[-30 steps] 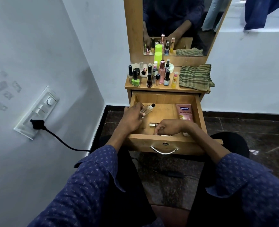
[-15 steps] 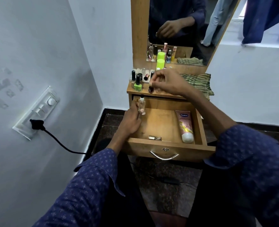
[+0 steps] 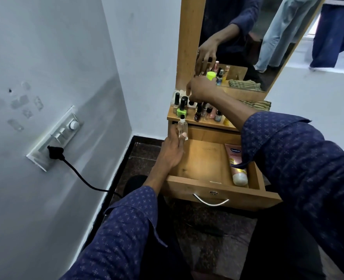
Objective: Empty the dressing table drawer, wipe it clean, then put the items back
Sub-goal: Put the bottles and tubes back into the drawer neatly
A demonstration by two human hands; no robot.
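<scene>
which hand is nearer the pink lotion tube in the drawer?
Left, judging by this one view. The left hand grips a clear bottle at the drawer's far-left corner, across from the lotion tube. The right hand is up among the shelf bottles.

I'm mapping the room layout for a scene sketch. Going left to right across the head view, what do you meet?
Wall switchboard → black plug → left hand holding a small clear bottle → drawer handle → pink lotion tube → striped cloth.
</scene>
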